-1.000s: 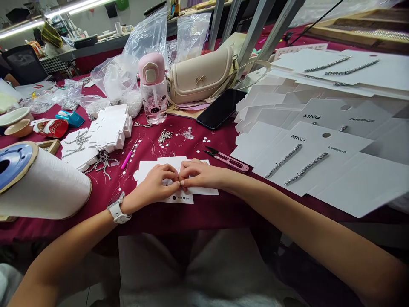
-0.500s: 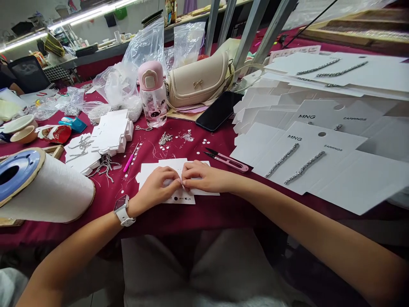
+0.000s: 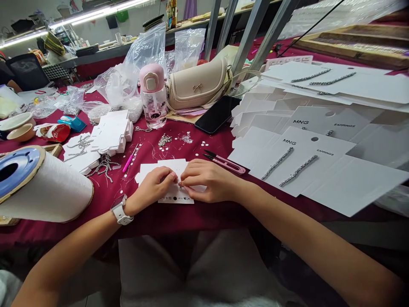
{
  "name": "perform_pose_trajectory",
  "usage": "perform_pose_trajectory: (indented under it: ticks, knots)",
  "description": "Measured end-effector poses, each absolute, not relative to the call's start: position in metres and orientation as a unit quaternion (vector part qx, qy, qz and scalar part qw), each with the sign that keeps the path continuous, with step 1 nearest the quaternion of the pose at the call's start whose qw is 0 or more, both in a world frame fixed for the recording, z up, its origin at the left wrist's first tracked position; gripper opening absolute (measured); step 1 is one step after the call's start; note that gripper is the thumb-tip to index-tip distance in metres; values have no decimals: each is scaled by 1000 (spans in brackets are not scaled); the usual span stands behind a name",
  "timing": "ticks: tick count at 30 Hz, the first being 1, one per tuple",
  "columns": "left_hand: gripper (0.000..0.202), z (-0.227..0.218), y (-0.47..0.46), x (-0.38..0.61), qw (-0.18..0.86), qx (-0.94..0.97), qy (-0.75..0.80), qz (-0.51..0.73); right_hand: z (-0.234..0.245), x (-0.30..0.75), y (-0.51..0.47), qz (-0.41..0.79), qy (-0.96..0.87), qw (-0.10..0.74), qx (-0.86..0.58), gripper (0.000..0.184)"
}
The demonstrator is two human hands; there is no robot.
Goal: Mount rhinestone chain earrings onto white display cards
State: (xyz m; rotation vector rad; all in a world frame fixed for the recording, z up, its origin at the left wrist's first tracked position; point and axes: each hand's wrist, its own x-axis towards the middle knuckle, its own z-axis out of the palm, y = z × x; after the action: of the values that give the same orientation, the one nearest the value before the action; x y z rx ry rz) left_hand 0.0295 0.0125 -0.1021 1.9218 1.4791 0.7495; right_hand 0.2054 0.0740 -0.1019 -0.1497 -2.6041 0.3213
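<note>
A white earring card (image 3: 171,163) lies near the table's front edge, small black print along its near side. Over its left part my left hand (image 3: 157,182) is closed, thumb and fingers pressed together at the card; what they grip, if anything, is hidden. My right hand (image 3: 209,180) covers the right part, its thumb and fingertips pinched on something too small to name, close to the left fingertips. Just beyond the right hand lie pink thread snips (image 3: 227,163). A pink pen-like tool (image 3: 128,161) rests farther left.
Carded earrings (image 3: 298,170) pile up at the right. At the left stand a large thread spool (image 3: 64,187) and a stack of white cards (image 3: 110,130) beside silver chain strands (image 3: 105,165). Behind are a bottle (image 3: 153,96), a handbag (image 3: 198,87) and a phone (image 3: 217,114).
My right hand has turned, its fingers now bunched at the card's middle. My left fingertips have drawn slightly left and up, apart from the right ones. The view has shifted a little.
</note>
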Motion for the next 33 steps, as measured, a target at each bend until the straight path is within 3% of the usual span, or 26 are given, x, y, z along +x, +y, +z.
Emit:
perform_pose_trajectory:
  ticks: [7, 11, 13, 17, 21, 26, 33]
  knots:
    - [23, -95, 12, 20, 345, 686, 545, 336, -98, 209, 74, 131, -958, 239, -83, 22]
    - [21, -88, 10, 9, 332, 746, 477, 324, -98, 211, 74, 152, -969, 168, -94, 60]
    - [25, -83, 9, 3, 291, 795, 449, 288, -98, 210, 73, 148, -973, 145, -106, 68]
    - [45, -73, 9, -9, 230, 864, 395, 212, -100, 208, 72, 140, -971, 163, -104, 47]
    - [58, -69, 11, -20, 182, 883, 401, 164, -98, 212, 72, 123, -952, 260, -102, 35]
    - [22, -74, 15, -32, 121, 859, 459, 193, -90, 220, 73, 76, -904, 379, -183, 21]
    - [21, -81, 16, -29, 82, 803, 486, 336, -84, 219, 76, 11, -877, 410, -249, 11]
